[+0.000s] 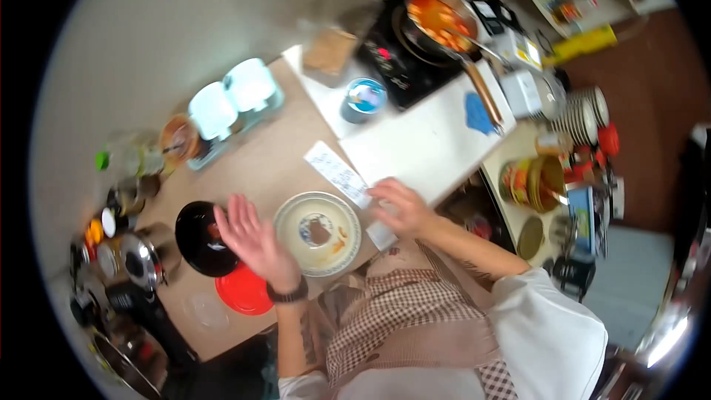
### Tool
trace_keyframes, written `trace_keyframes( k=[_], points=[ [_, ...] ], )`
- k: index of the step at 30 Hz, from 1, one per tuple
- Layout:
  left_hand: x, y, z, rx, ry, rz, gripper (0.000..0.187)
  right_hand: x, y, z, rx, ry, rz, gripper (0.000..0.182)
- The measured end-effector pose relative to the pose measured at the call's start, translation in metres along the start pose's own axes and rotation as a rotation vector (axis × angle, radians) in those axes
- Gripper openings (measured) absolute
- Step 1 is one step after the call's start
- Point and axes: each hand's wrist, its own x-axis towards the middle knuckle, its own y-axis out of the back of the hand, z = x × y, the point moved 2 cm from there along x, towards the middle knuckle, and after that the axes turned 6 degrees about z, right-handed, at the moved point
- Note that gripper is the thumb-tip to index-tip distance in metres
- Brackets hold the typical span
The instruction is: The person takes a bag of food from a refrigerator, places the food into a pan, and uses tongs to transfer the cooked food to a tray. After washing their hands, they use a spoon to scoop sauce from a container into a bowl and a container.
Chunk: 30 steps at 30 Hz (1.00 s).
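My left hand point(255, 241), with a dark band on its wrist, is raised palm up with its fingers stretched out, between a black bowl point(194, 252) and a large patterned bowl point(285, 248). It holds nothing and hides part of the black bowl and of a red round plate or lid point(243, 292). The patterned bowl has orange smears and a brownish patch inside. My right hand point(400, 207) is just right of that bowl, fingers loosely bent and apart, near a long paper slip with writing point(335, 172). A small white piece point(381, 237) shows below this hand.
A pan point(444, 21) of orange-red food with a spoon sits on a black cooktop point(392, 67), its wooden handle point(481, 92) pointing toward me. A blue-topped tub point(363, 99), light-blue lidded containers point(233, 100), a blue cloth point(480, 112), stacked bowls point(578, 122) and a yellow tin point(522, 181) stand around.
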Motion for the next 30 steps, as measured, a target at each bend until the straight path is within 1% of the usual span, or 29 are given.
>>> trace_keyframes(
  k=[2, 4, 6, 8, 10, 11, 12, 13, 14, 15, 16, 17, 18, 19, 20, 22, 23, 25, 28, 30],
  points=[
    [-0.04, 0.034, 0.004, -0.007, 0.153, -0.362, 0.065, -0.069, 0.061, 0.034, -0.241, -0.297, 0.098, 0.037],
    [-0.069, 0.05, 0.01, 0.079, 0.289, -0.652, 0.056, -0.124, 0.115, 0.062, -0.377, -0.37, 0.292, 0.04],
    [-0.091, 0.049, 0.012, 0.173, 0.469, -0.758, 0.047, -0.145, 0.153, 0.106, -0.662, -0.348, 0.435, 0.047],
    [-0.118, 0.046, 0.016, 0.291, 0.641, -0.8, 0.038, -0.115, 0.184, 0.145, -0.79, -0.356, 0.459, 0.057],
    [-0.142, 0.038, 0.021, 0.468, 0.589, -0.867, 0.036, -0.068, 0.204, 0.217, -0.976, -0.212, 0.529, 0.063],
    [-0.152, 0.031, 0.028, 0.585, 0.546, -0.875, 0.034, -0.043, 0.211, 0.254, -1.005, -0.232, 0.501, 0.061],
    [-0.162, 0.031, 0.025, 0.6, 0.54, -0.881, 0.026, -0.021, 0.211, 0.291, -1.021, -0.238, 0.444, 0.059],
    [-0.174, 0.026, 0.024, 0.655, 0.457, -0.835, 0.027, -0.014, 0.209, 0.307, -0.77, -0.229, 0.494, 0.051],
    [-0.187, 0.021, 0.026, 0.722, 0.385, -0.772, 0.034, -0.007, 0.208, 0.321, -0.52, -0.212, 0.545, 0.045],
    [-0.199, 0.018, 0.03, 0.796, 0.326, -0.778, 0.034, -0.001, 0.217, 0.301, -0.504, -0.559, 0.417, 0.043],
    [-0.218, 0.021, 0.032, 0.827, 0.309, -0.731, 0.035, -0.001, 0.227, 0.301, -0.652, -0.445, 0.412, 0.034],
    [-0.239, 0.021, 0.036, 0.865, 0.324, -0.667, 0.035, 0.003, 0.241, 0.307, -0.821, -0.464, 0.294, 0.031],
    [-0.26, 0.023, 0.036, 0.837, 0.356, -0.584, 0.034, 0.007, 0.25, 0.295, -0.988, -0.317, 0.247, 0.03],
    [-0.281, 0.02, 0.045, 0.892, 0.382, -0.578, 0.033, 0.011, 0.263, 0.314, -1.115, -0.189, 0.09, 0.031],
    [-0.288, 0.019, 0.046, 0.933, 0.365, -0.581, 0.032, 0.017, 0.258, 0.285, -1.111, -0.163, 0.131, 0.029],
    [-0.317, 0.02, 0.042, 0.975, 0.225, -0.593, 0.029, 0.02, 0.259, 0.284, -1.068, -0.088, 0.083, 0.025],
    [-0.336, 0.023, 0.042, 0.994, 0.161, -0.594, 0.027, 0.018, 0.26, 0.284, -1.068, -0.031, 0.098, 0.024],
    [-0.367, 0.028, 0.037, 1.055, 0.114, -0.571, 0.026, 0.015, 0.254, 0.284, -1.051, 0.091, 0.144, 0.022],
    [-0.418, 0.038, 0.029, 1.202, 0.102, -0.477, 0.023, 0.003, 0.248, 0.272, -1.033, 0.063, 0.048, 0.023],
    [-0.457, 0.049, 0.027, 1.305, 0.13, -0.387, 0.022, -0.004, 0.242, 0.325, -1.081, 0.202, 0.151, 0.026]
  ],
)
